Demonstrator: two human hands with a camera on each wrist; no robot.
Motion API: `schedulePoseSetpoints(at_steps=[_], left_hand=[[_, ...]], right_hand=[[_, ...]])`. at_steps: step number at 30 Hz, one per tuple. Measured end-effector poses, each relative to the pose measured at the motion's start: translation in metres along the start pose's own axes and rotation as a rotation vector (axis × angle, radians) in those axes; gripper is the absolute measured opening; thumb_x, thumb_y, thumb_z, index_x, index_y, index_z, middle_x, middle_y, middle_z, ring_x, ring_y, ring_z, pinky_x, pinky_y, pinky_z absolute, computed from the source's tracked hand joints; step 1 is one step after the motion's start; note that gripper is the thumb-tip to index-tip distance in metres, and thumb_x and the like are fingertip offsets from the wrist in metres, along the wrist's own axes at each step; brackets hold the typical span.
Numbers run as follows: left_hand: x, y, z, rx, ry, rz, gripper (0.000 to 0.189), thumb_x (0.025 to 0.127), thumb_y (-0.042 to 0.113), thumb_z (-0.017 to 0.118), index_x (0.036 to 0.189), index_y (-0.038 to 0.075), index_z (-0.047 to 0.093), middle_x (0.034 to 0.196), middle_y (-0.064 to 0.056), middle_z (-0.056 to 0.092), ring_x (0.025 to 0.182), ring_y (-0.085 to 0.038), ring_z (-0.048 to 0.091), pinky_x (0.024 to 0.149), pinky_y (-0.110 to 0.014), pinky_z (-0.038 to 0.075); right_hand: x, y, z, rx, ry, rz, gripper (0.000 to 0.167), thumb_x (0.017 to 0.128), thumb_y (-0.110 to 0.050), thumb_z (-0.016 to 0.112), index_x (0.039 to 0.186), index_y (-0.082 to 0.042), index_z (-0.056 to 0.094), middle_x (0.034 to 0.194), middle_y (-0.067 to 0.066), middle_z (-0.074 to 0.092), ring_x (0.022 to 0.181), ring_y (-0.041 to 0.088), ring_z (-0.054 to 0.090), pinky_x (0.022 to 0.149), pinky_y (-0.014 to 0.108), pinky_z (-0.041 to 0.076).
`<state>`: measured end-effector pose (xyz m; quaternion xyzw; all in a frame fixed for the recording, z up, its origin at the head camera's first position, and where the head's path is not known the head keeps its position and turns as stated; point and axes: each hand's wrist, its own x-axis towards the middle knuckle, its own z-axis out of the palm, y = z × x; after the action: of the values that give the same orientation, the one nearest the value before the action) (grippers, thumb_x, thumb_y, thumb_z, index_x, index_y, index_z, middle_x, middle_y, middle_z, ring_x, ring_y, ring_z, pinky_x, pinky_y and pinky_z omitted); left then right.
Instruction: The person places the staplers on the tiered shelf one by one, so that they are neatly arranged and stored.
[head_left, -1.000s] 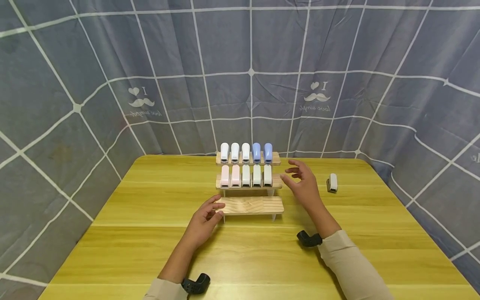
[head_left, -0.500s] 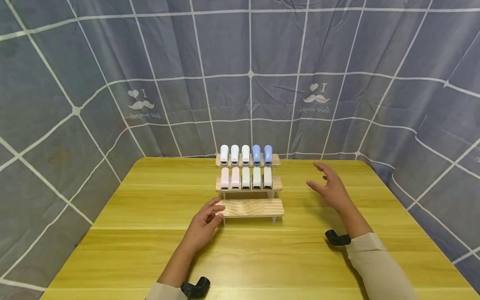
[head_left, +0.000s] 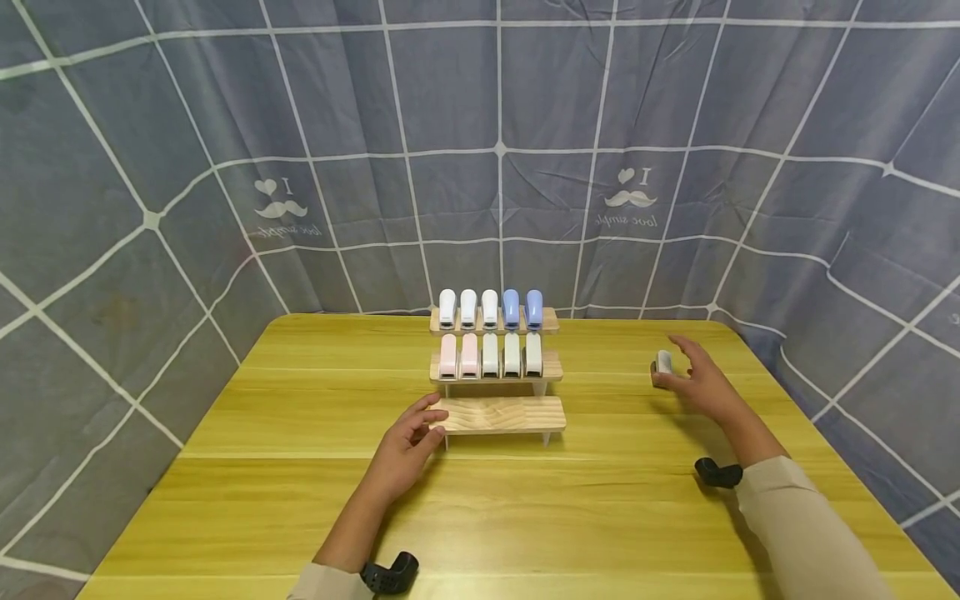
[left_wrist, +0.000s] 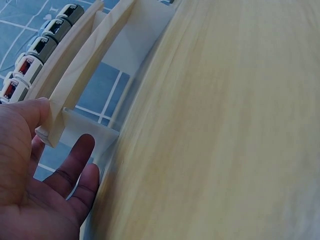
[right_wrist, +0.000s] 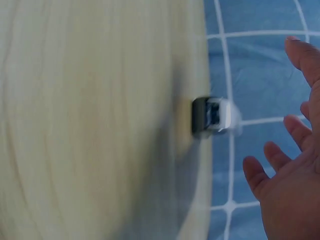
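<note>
My left hand [head_left: 405, 450] grips the left end of the bottom board of a three-tier wooden display stand [head_left: 498, 414]. Its thumb [left_wrist: 37, 109] lies against the board while the lower fingers hang free beneath. On the table to the right stands a single small stapler [head_left: 663, 363], pale on top with a dark base. Beside it my right hand [head_left: 705, 383] has thumb and fingers spread, partly covering the stapler in the head view. A gap separates the fingers from the stapler [right_wrist: 212, 117] in the right wrist view.
On the top tier stand white staplers [head_left: 468, 309] and blue staplers [head_left: 512, 309]. Pink staplers [head_left: 458, 357] and pale green-white staplers [head_left: 512, 357] line the middle tier. A grey checked curtain [head_left: 498, 192] hangs around the yellow wooden table [head_left: 337, 383].
My right hand has moved right from beside the stand's middle tier to the lone stapler, its fingers staying spread. The left hand has stayed at the stand's bottom board.
</note>
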<state>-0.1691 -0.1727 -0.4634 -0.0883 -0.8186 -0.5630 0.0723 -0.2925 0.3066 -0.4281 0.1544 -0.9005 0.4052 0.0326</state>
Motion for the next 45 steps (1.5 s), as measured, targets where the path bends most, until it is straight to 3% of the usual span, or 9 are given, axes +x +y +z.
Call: schedulePoseSetpoints(at_steps=[10, 16, 23, 35, 45], left_hand=[[0.001, -0.004, 0.002, 0.008, 0.014, 0.012, 0.021, 0.098, 0.01, 0.063, 0.119, 0.007, 0.069, 0.15, -0.004, 0.047, 0.121, -0.026, 0.055, 0.088, -0.034, 0.047], [0.001, -0.002, -0.001, -0.005, -0.01, 0.02, 0.021, 0.1, 0.013, 0.062, 0.119, 0.009, 0.069, 0.151, -0.002, 0.046, 0.125, -0.026, 0.053, 0.091, -0.037, 0.047], [0.002, -0.001, -0.001, 0.013, -0.008, 0.0, 0.021, 0.099, 0.013, 0.063, 0.119, 0.01, 0.069, 0.151, 0.001, 0.045, 0.123, -0.024, 0.054, 0.091, -0.037, 0.047], [0.002, -0.001, 0.004, 0.013, 0.026, -0.016, 0.022, 0.098, 0.006, 0.062, 0.118, 0.003, 0.068, 0.15, -0.007, 0.046, 0.125, -0.03, 0.053, 0.093, -0.041, 0.046], [0.001, 0.002, 0.004, 0.02, 0.033, -0.021, 0.022, 0.098, 0.006, 0.063, 0.119, 0.004, 0.068, 0.15, -0.005, 0.047, 0.126, -0.028, 0.053, 0.094, -0.043, 0.045]], right_hand=[[0.006, 0.024, -0.001, -0.032, -0.067, 0.089, 0.088, 0.097, -0.029, 0.068, 0.157, 0.002, 0.011, 0.156, 0.035, 0.015, 0.138, 0.057, 0.022, 0.103, 0.068, 0.029], [0.011, 0.032, 0.002, 0.009, -0.086, 0.11, 0.088, 0.097, -0.031, 0.068, 0.157, 0.002, 0.013, 0.156, 0.033, 0.017, 0.138, 0.055, 0.025, 0.103, 0.065, 0.032], [0.015, 0.035, 0.005, 0.01, -0.094, 0.108, 0.086, 0.097, -0.029, 0.067, 0.155, 0.006, 0.015, 0.151, 0.037, 0.023, 0.134, 0.055, 0.032, 0.101, 0.062, 0.037], [0.019, 0.04, 0.009, -0.016, -0.095, 0.106, 0.08, 0.098, -0.021, 0.066, 0.154, 0.007, 0.016, 0.149, 0.037, 0.022, 0.13, 0.056, 0.036, 0.099, 0.06, 0.04], [0.017, 0.039, 0.01, -0.023, -0.083, 0.101, 0.075, 0.097, -0.013, 0.065, 0.152, 0.011, 0.019, 0.145, 0.039, 0.027, 0.128, 0.057, 0.039, 0.1, 0.062, 0.038]])
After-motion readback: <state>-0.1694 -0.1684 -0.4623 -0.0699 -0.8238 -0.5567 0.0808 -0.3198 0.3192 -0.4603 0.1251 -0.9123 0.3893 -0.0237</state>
